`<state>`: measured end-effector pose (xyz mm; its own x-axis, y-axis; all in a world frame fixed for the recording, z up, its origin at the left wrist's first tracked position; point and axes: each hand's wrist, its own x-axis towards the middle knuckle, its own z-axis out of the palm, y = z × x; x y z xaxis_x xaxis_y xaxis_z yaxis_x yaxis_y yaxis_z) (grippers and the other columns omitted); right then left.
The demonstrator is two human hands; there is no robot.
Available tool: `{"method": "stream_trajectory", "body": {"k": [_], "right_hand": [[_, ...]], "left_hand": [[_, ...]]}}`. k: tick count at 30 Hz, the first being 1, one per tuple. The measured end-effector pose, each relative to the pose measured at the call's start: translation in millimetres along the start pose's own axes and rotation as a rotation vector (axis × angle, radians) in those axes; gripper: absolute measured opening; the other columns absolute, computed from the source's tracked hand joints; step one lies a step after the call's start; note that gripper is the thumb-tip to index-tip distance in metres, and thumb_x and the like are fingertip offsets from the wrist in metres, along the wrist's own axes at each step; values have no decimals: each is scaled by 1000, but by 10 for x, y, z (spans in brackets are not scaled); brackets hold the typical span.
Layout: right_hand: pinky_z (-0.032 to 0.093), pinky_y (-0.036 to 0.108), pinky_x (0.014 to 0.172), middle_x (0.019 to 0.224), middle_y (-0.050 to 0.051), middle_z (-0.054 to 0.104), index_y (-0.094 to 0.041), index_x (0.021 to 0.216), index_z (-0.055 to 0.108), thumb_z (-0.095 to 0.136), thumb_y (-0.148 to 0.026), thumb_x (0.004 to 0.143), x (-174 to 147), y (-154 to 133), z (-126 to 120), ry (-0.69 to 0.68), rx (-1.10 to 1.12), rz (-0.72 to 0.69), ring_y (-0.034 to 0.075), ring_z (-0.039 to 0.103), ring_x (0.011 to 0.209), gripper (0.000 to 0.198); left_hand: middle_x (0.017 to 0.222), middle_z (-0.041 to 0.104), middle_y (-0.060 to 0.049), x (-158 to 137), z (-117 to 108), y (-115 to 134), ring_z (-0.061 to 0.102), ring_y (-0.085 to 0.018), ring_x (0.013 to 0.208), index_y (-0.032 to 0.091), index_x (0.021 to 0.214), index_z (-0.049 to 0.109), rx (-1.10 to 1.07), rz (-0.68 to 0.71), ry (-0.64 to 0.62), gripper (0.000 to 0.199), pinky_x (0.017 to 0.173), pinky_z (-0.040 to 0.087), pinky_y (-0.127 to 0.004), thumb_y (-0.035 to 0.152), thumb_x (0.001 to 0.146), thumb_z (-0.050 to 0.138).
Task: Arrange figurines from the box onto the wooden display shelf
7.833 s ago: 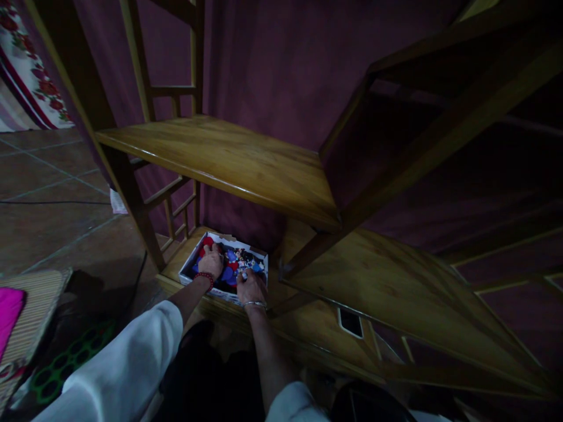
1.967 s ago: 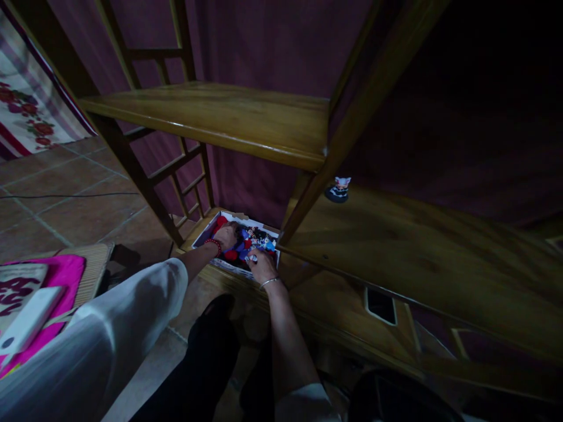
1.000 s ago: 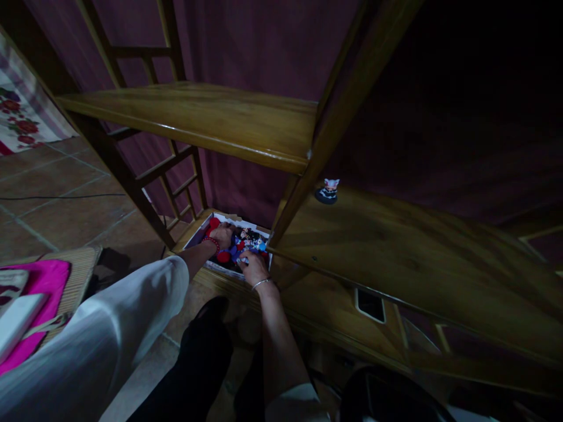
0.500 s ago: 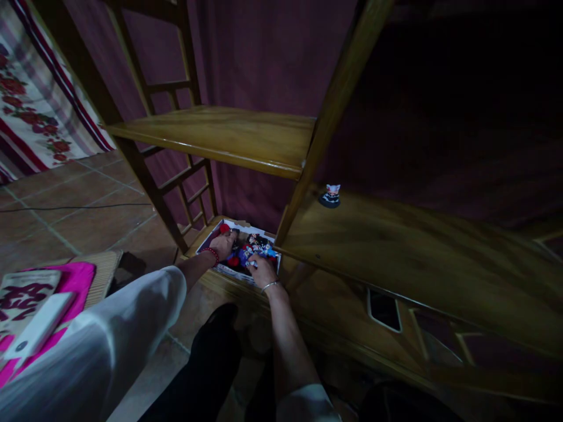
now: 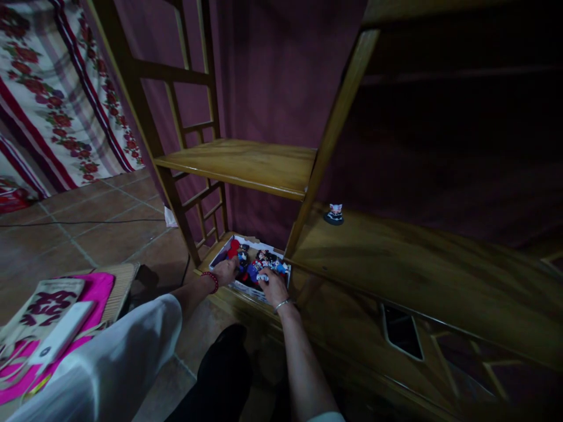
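Note:
A shallow white box point(image 5: 213, 262) of small toy figurines stands on the bottom shelf of a wooden rack. My left hand point(image 5: 226, 271), with a red bead bracelet, is at the box's left front side. Its fingers are curled against a dark and blue figurine point(image 5: 243, 257); the fingertips are partly hidden. At the right front, my right hand point(image 5: 274, 288), wearing a silver bangle, pinches a small white and blue figurine point(image 5: 263, 278). Beneath and behind lie several more figurines point(image 5: 266, 258) in a heap, along with a red item point(image 5: 233, 248).
One figurine on a dark base point(image 5: 335, 214) stands on the right shelf point(image 5: 378, 252). Above the box juts a higher shelf point(image 5: 246, 166), with an upright post point(image 5: 328, 140) beside it. On the left are a pink cloth point(image 5: 102, 293) and a white device point(image 5: 61, 333).
The view has shifted, so the rack sits lower and further right. My left hand has drawn back toward the box's left front edge, uncovering more figurines. My right hand stays near the front.

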<state>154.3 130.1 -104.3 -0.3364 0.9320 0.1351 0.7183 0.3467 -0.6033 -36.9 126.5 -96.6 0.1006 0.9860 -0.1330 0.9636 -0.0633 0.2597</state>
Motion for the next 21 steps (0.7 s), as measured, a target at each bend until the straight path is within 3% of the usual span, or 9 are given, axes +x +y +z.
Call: {"method": "stream_trajectory", "body": {"k": [10, 21], "right_hand": [[43, 27, 77, 86, 6, 62, -18, 84, 61, 48, -10, 73, -99, -56, -52, 136, 25, 2, 18, 57, 82, 19], [41, 27, 81, 105, 9, 59, -18, 106, 56, 46, -19, 81, -214, -104, 40, 129, -83, 44, 18, 56, 92, 27]], "left_hand": [[89, 64, -9, -193, -34, 24, 61, -21, 85, 17, 102, 42, -52, -9, 107, 25, 71, 43, -29, 16, 77, 42], [93, 64, -9, -262, 38, 33, 60, -20, 88, 17, 104, 50, -120, -7, 65, 26, 76, 43, -28, 18, 80, 40]]}}
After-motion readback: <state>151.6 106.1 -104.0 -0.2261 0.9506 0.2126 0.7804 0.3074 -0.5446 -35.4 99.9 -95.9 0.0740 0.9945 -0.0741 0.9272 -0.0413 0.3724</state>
